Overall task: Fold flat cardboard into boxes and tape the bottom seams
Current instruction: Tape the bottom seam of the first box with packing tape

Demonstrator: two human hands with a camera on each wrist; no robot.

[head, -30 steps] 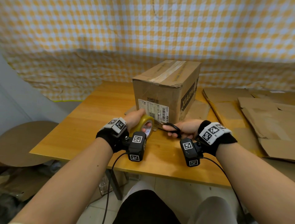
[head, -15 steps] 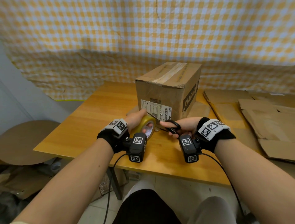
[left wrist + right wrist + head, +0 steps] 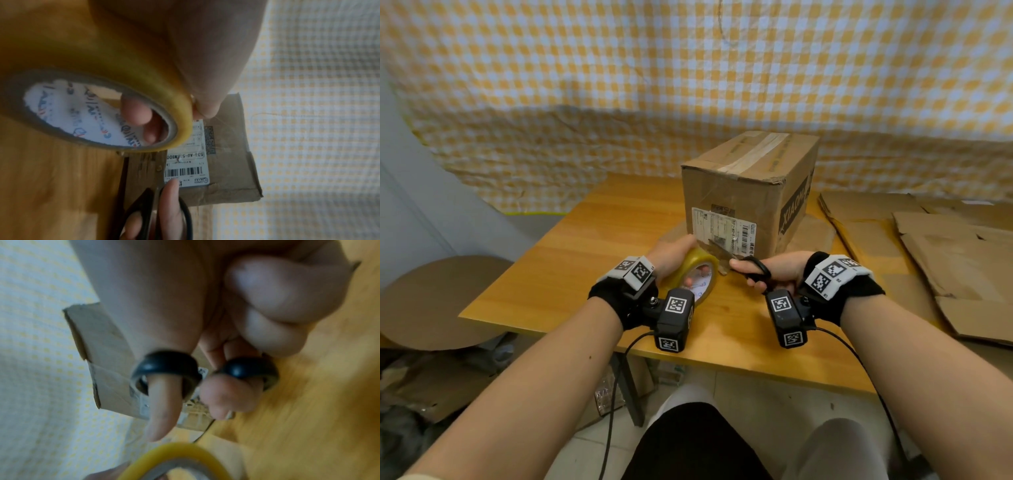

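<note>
Left hand (image 3: 671,251) grips the tape roll (image 3: 697,275), fingers through its core; right hand (image 3: 779,270) holds scissors (image 3: 751,270) just right of it, blades pointing left toward the roll. The taped box (image 3: 750,192) sits just beyond both.

yellow tape roll (image 3: 697,274), black-handled scissors (image 3: 755,270)

Both bare arms reach forward, side by side, over the table (image 3: 592,246). Each wrist wears a black band. The left hand (image 3: 671,255) grips a roll of tape (image 3: 697,274), with fingertips (image 3: 135,113) poking through its hole. The right hand (image 3: 779,270) holds black scissors (image 3: 755,270), thumb (image 3: 164,408) through one ring, fingers curled through the other.
</note>
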